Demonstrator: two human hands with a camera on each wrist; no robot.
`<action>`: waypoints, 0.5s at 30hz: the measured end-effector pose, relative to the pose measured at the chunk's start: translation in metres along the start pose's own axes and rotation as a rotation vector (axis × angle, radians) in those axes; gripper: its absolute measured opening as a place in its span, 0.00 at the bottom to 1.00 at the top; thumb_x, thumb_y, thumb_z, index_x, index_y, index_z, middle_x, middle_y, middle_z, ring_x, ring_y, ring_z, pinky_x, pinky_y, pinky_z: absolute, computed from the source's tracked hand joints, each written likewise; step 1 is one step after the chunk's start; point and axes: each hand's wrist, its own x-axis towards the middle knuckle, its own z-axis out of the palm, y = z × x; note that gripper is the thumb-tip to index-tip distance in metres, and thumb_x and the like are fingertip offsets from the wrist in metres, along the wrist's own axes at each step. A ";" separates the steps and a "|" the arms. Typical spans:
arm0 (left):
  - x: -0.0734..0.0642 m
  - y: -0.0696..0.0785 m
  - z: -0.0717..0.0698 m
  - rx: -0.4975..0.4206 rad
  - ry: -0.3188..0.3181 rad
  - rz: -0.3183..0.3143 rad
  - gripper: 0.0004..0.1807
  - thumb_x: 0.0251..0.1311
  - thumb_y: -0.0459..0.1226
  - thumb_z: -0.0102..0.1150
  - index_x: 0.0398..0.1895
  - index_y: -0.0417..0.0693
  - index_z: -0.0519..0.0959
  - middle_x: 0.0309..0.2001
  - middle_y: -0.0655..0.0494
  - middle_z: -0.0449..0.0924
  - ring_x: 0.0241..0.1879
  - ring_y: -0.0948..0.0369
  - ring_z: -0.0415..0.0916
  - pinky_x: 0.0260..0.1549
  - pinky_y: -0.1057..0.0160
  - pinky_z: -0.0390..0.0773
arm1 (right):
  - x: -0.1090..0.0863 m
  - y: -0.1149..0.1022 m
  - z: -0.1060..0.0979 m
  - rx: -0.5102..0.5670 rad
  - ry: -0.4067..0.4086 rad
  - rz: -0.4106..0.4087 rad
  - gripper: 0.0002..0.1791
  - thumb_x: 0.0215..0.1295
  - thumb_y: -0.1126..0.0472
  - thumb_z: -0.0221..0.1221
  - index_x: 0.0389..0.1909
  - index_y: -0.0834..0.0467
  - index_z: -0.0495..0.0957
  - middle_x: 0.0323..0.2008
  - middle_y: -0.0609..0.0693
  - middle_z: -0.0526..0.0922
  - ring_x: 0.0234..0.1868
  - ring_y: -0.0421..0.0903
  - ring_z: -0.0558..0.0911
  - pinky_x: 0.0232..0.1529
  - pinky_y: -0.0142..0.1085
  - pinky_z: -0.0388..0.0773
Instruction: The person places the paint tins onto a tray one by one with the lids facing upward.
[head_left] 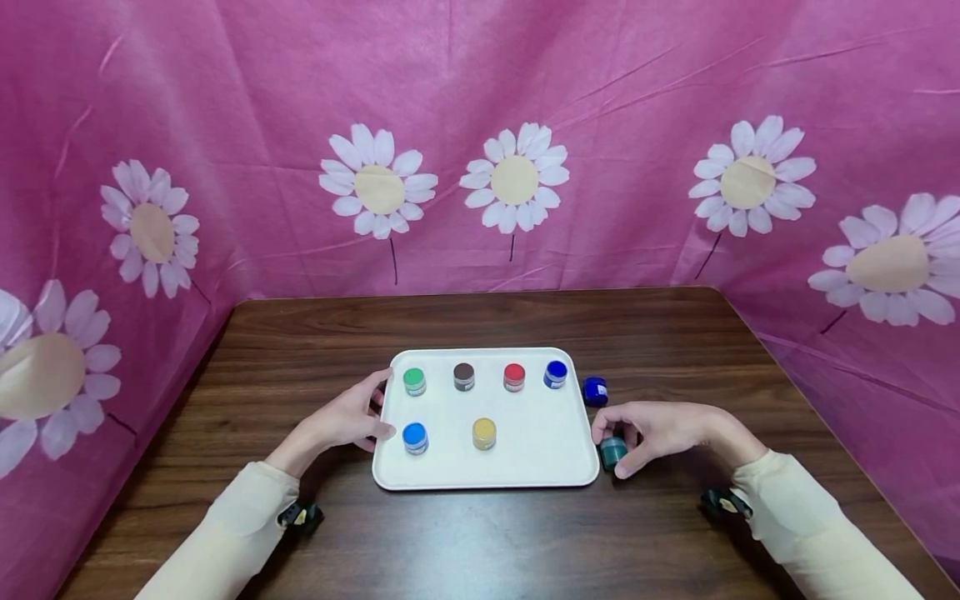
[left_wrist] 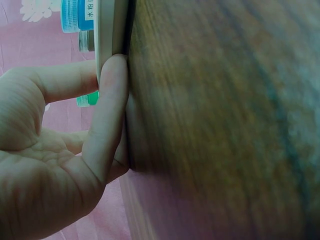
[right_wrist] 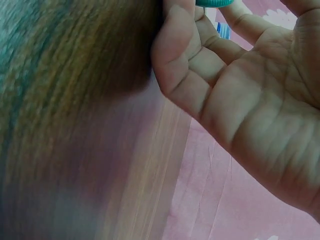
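Note:
My left hand grips the left edge of a white tray, its thumb on the rim. In the left wrist view another finger presses against the tray's side, close to the tabletop. Beyond the tray's right edge, my right hand pinches a dark green paint jar between thumb and fingers. Only the jar's green lid shows in the right wrist view. On the tray, green, brown, red and dark blue jars form the back row. Light blue and yellow jars stand in front.
Another dark blue jar is on the wooden table, just right of the tray and behind my right hand. A pink cloth with daisies hangs around the table's back and sides.

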 end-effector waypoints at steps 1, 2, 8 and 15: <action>0.000 0.000 0.000 0.000 0.000 -0.001 0.53 0.55 0.22 0.68 0.80 0.40 0.47 0.52 0.34 0.63 0.39 0.51 0.78 0.28 0.50 0.88 | 0.000 0.000 0.000 -0.001 0.002 0.001 0.21 0.61 0.54 0.72 0.51 0.52 0.76 0.44 0.49 0.79 0.39 0.44 0.79 0.39 0.36 0.81; 0.000 0.001 0.000 -0.002 0.000 -0.001 0.53 0.55 0.22 0.68 0.80 0.40 0.47 0.52 0.34 0.63 0.39 0.51 0.78 0.28 0.50 0.88 | 0.000 0.000 0.000 -0.002 0.003 0.001 0.21 0.61 0.54 0.72 0.51 0.52 0.76 0.43 0.49 0.78 0.39 0.44 0.79 0.39 0.36 0.81; 0.000 0.001 -0.001 0.003 0.002 -0.001 0.54 0.54 0.23 0.69 0.80 0.40 0.47 0.53 0.34 0.62 0.39 0.51 0.78 0.28 0.50 0.88 | 0.001 -0.002 -0.001 -0.001 0.002 -0.013 0.20 0.61 0.54 0.72 0.51 0.53 0.76 0.42 0.49 0.78 0.37 0.42 0.79 0.37 0.35 0.80; 0.000 -0.001 0.000 -0.005 0.005 -0.016 0.54 0.54 0.24 0.71 0.80 0.42 0.48 0.53 0.35 0.61 0.39 0.51 0.78 0.28 0.50 0.88 | 0.002 0.000 0.000 0.009 0.007 -0.023 0.20 0.62 0.55 0.71 0.50 0.53 0.76 0.41 0.49 0.79 0.32 0.40 0.79 0.34 0.34 0.79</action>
